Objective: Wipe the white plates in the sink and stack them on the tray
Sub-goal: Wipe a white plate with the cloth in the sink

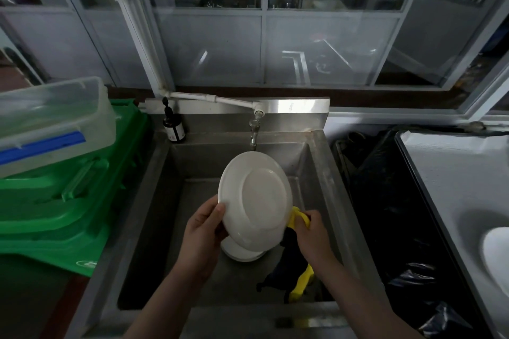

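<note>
Over steel sink: glossy round plate gripped by L hand, yellow cloth pinched by R hand.

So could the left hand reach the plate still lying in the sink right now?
Probably not yet: the left hand grips the raised plate, which hangs directly over the lower plate in the sink. It would need freeing first.
</note>
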The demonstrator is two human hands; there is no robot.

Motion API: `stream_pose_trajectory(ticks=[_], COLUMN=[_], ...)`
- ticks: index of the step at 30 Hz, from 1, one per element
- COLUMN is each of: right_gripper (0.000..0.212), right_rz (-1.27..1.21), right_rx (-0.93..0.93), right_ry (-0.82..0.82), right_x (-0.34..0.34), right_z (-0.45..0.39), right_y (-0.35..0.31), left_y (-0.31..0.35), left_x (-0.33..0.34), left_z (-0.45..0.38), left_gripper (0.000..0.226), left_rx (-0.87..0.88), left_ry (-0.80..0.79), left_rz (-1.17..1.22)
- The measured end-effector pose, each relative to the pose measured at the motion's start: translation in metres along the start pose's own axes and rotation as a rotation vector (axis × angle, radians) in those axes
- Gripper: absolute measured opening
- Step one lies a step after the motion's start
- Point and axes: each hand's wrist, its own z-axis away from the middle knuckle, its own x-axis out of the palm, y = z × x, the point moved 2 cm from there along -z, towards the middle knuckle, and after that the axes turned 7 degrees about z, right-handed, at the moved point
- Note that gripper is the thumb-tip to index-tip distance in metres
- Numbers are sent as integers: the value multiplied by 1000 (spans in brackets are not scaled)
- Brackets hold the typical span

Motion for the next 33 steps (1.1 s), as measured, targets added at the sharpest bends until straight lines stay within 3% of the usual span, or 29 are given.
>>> stream_pose_trajectory(ticks=[4, 10, 13, 18, 33], right_gripper=[12, 11, 1, 11, 7], right_rz=[-23, 49, 51, 35, 208], right_rx=[-5, -73, -108, -178, -409], right_ry=[50, 39, 7, -35, -75], right_x=[-3, -1, 1, 12, 14], right_z=[3, 4, 4, 13, 27], right_y=[-7, -27, -38, -65, -103], left_y=[-6, -12, -12, -15, -16], left_x=[3, 6, 9, 14, 13], left_z=[1, 8, 9, 11, 9], left_gripper=[28, 36, 31, 26, 23], left_rx=[0, -2, 0, 4, 2], left_ry=[-24, -39, -43, -64, -69], left_rz=[7, -63, -79, -163, -261])
